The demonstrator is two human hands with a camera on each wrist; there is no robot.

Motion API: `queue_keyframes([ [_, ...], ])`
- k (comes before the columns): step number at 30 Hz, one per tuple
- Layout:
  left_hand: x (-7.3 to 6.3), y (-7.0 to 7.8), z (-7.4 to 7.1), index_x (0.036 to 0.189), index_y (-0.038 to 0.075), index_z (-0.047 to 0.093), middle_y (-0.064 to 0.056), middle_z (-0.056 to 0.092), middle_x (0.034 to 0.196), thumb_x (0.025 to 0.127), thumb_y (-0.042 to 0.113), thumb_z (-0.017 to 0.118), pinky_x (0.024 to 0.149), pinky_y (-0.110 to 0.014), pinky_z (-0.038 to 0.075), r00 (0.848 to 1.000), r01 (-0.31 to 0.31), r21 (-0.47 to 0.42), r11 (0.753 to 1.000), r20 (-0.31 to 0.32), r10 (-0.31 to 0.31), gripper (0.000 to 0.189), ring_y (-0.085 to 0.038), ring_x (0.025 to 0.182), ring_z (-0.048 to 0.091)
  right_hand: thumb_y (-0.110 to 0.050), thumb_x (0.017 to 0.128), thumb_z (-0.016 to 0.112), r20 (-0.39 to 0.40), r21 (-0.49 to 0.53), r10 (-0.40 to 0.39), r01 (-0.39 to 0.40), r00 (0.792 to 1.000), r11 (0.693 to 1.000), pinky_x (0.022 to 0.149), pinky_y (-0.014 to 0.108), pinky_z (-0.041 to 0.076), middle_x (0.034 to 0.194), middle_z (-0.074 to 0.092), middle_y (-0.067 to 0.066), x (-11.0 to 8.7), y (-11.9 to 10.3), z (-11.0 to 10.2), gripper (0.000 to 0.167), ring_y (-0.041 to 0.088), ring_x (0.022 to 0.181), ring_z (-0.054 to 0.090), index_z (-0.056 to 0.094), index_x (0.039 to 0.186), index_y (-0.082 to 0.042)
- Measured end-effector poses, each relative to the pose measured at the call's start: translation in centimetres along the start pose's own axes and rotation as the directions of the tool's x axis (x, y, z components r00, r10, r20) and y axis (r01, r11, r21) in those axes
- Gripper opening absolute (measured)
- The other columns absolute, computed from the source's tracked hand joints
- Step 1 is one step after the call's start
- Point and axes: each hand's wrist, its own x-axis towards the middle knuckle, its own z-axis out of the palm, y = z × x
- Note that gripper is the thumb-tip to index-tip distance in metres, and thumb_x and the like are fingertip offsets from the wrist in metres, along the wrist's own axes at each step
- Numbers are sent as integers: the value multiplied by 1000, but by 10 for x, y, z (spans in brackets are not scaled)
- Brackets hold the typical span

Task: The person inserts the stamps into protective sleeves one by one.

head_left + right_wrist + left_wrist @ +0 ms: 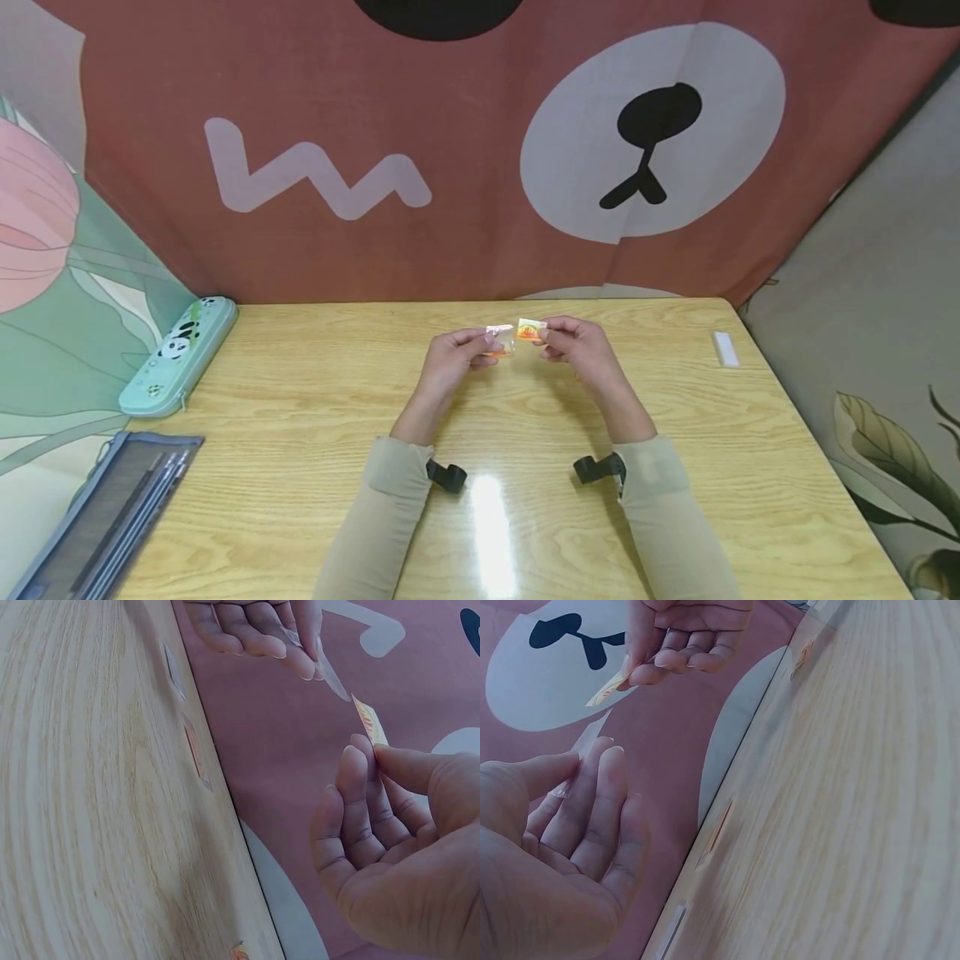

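Both hands are raised over the far part of the table, close together but apart. My left hand (452, 358) pinches a small clear plastic wrapper (591, 739) between thumb and fingers. Opposite it, my right hand (585, 346) pinches a small yellow-and-orange printed piece (530, 330), flat like a card or label. Its near edge points at the wrapper, with a narrow gap between them. Below the hands, a flat orange piece with a pale border (196, 754) lies on the table, and beside it a thin whitish piece (174, 671). A small orange bit (802, 658) lies under the right hand.
A mint panda pencil case (180, 357) lies at the table's left edge, above a blue-edged mesh pouch (123, 517) holding several pencils. On the right lies a small white block (725, 349). A patterned cloth (375, 258) hangs along the table's back edge.
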Motion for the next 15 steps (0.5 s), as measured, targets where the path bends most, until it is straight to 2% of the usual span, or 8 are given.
queue_keyframes([
  [3,0,0,0,115,-7,71,-12,79,90,97,6,67,72,-24,62,1000,2,-23,1000,3,-2,23,-8,69,73,-17,100,64,-8,10,3,-3,1000,1000,89,41,61,86,73,-11,1,-1,0,31,6,73,68,63,125,2],
  [5,1,0,-1,115,-7,71,-10,79,88,96,6,67,71,-24,62,1000,5,-25,1000,5,-5,23,-8,70,73,-16,99,65,-13,19,3,-2,1000,1000,87,39,61,84,73,-12,1,-1,1,31,6,72,67,63,125,1],
  [8,1,1,-2,114,-7,72,-4,78,83,96,9,68,76,-32,63,1000,7,-3,1000,6,-6,24,-8,68,73,-16,99,65,-23,26,4,-3,1000,1000,84,37,61,84,73,-11,1,-2,1,29,7,71,67,64,122,1],
  [12,0,1,-3,111,-7,74,-5,79,82,97,13,69,85,-46,62,1000,-1,36,999,19,1,25,-8,68,73,-16,99,65,-26,29,11,-10,1000,1000,80,32,61,86,73,-9,1,0,1,27,11,74,68,64,120,1],
  [15,-1,0,-3,109,-6,74,-5,79,82,96,15,69,84,-47,62,1000,-5,52,999,25,3,25,-8,68,73,-15,99,65,-25,41,19,-18,999,999,78,29,61,86,72,-8,2,1,2,26,11,74,67,65,119,1],
])
